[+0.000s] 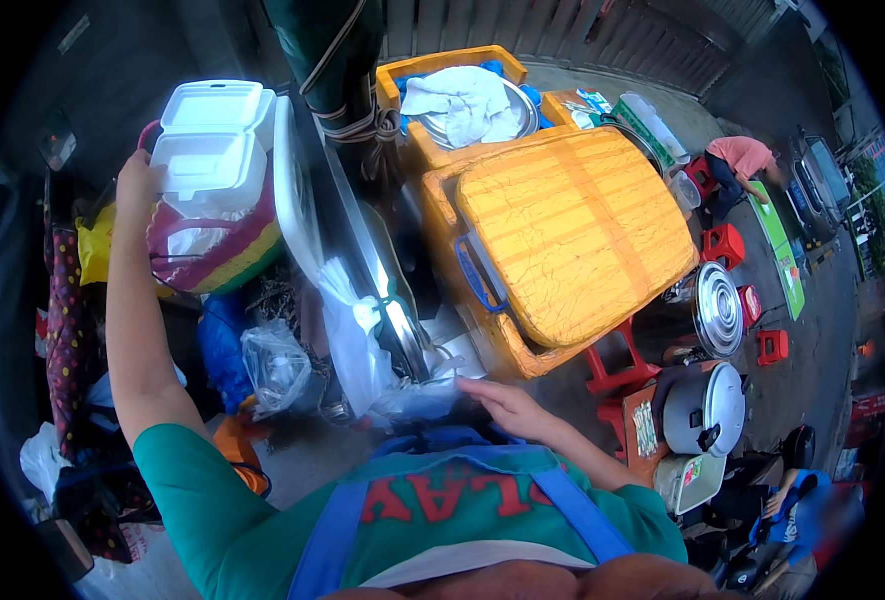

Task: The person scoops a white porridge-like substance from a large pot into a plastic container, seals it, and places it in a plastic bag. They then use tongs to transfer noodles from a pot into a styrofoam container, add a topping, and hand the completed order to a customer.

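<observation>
At the upper left, my left hand reaches to the edge of a stack of white foam clamshell boxes, the top one with its lid up; whether the fingers grip it, I cannot tell. The boxes stand in a striped woven basket. My right hand is near my waist, fingers extended, beside a bundle of thin white plastic bags hanging by a metal edge. Beyond it lies a large container with a yellow taped lid. A white cloth rests on a round metal lid behind.
Red plastic stools and lidded metal pots stand at the right. One person in a pink shirt bends over a green table; another in blue is at the lower right. A wrapped green pole rises ahead.
</observation>
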Tool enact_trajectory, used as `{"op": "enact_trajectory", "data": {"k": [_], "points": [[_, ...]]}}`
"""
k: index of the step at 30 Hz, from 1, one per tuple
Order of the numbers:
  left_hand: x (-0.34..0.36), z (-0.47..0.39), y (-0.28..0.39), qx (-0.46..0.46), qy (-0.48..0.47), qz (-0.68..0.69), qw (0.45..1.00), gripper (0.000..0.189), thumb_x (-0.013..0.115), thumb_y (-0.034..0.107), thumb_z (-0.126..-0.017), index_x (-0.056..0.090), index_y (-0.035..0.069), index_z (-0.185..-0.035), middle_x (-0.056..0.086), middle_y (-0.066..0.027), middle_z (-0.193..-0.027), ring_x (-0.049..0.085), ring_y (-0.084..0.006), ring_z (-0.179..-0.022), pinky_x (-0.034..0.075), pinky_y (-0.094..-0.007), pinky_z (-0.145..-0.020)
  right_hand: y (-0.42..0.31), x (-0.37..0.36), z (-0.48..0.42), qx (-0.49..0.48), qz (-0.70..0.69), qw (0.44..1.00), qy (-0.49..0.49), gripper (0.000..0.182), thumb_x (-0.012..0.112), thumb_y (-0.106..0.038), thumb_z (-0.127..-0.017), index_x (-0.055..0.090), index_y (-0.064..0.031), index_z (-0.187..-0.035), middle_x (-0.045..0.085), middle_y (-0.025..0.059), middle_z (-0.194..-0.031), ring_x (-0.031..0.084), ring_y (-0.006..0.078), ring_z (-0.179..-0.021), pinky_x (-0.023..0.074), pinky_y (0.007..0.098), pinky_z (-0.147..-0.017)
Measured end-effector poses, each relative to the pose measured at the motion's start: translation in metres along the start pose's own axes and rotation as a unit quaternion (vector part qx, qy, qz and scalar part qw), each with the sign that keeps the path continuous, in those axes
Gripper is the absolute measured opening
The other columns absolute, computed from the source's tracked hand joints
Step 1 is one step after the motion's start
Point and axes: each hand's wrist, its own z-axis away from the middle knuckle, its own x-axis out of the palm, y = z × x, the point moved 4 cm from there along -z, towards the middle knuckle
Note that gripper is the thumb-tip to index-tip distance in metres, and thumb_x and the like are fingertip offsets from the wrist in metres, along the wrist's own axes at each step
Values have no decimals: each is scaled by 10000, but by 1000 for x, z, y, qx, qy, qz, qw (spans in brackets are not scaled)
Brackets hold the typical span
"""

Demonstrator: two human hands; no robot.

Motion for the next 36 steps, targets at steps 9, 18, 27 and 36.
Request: {"op": "enact_trajectory", "data": {"k": [9, 18, 27, 36], "points": [[-64, 78, -105, -106, 115, 597, 787, 383, 573, 82, -848, 463, -16, -1202, 581, -112, -1086, 597, -210, -971, 501, -345, -826, -104, -240, -3, -36, 288, 956, -45, 389, 555, -116, -903, 527, -89, -1291, 666, 138, -1068, 645, 269, -984, 509, 350, -830], [-113, 334, 25, -201, 213, 547, 784, 547, 502, -3, -826, 355, -1, -1352, 517, -152, -1234, 549, -268, -1103, 458, -369, -944, -35, -401, -301, -64, 511, 857, -24, 487, 584, -268, -873, 500, -100, -1323, 550, 157, -1276, 510, 299, -1196, 417, 376, -1000], [-86, 495, 215, -347, 123, 508, 779, 630, 541, -26, -719, 376, -6, -1327, 536, -138, -1223, 557, -256, -1104, 457, -378, -941, 31, -430, -486, 96, 538, 833, 84, 586, 638, -224, -828, 423, -276, -1372, 422, 116, -1376, 367, 348, -1302, 402, 501, -994], [-41, 476, 304, -401, -79, 533, 741, 403, 702, 24, -731, 594, -35, -1114, 663, -110, -1038, 627, -205, -949, 479, -352, -871, -44, -421, -458, 2, 564, 815, 133, 496, 637, -189, -784, 521, -284, -1257, 472, 106, -1284, 415, 330, -1236, 395, 494, -978]]}}
